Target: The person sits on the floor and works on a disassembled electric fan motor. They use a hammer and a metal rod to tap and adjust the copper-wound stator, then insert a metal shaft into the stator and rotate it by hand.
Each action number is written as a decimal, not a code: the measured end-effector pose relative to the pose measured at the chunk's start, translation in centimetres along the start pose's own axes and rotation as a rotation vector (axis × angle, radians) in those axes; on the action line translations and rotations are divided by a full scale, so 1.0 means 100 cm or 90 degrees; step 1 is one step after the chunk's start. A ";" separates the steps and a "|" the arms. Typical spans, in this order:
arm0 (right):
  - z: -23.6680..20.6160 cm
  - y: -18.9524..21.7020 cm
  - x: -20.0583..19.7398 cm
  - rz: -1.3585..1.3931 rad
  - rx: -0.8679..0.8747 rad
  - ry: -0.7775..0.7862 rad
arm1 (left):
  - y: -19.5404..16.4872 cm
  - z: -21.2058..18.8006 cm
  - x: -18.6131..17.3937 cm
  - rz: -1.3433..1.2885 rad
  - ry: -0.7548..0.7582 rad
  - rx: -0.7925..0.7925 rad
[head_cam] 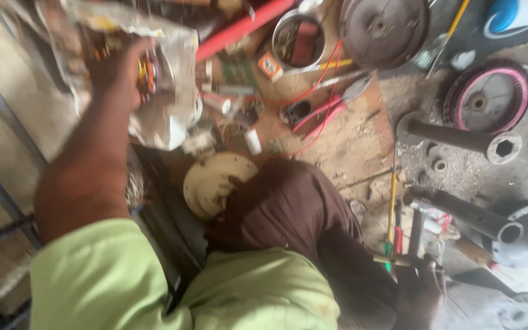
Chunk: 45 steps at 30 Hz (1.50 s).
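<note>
Crumpled plastic bag (166,79) sits upper left on the cluttered floor (349,146), left hand (120,67) gripping something colourful against it, while right hand (420,287), lower right, is closed on a thin tool (392,261); hands well apart.

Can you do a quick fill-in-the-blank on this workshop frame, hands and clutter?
1. The left hand reaches into a crinkled clear ____ bag.
2. The right hand, low in the frame, has its grip on a thin ____.
3. The person's sleeves are light ____.
4. The round cream disc lies beside the person's ____-clad knee.

Missing words: plastic; rod; green; brown
</note>
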State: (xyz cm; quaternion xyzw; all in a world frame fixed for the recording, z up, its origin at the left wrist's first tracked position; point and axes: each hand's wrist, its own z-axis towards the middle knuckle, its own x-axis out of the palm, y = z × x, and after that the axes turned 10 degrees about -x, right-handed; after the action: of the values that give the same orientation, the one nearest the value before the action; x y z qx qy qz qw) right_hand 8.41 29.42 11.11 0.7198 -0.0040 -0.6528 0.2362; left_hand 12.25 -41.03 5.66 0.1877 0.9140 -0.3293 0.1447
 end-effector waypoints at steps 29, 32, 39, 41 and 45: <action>0.063 0.117 -0.068 1.196 0.121 -0.197 | 0.155 -0.337 0.099 -0.003 1.109 -0.044; 0.055 0.144 -0.065 1.239 0.142 -0.074 | 0.165 -0.345 0.107 0.115 1.008 0.101; 0.048 0.167 -0.049 0.864 0.226 -0.097 | 0.199 -0.371 0.112 0.255 0.832 0.148; 0.048 0.154 -0.043 0.953 0.227 -0.112 | 0.203 -0.372 0.110 0.308 0.803 0.270; 0.039 0.128 -0.027 1.056 0.281 -0.154 | 0.196 -0.369 0.103 0.439 0.761 0.649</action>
State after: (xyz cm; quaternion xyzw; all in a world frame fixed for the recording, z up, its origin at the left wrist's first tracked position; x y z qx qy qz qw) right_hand 8.18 17.58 17.90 0.4391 -0.6794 -0.3262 0.4891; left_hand 6.48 -0.24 18.27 0.6390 0.4692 -0.4834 -0.3711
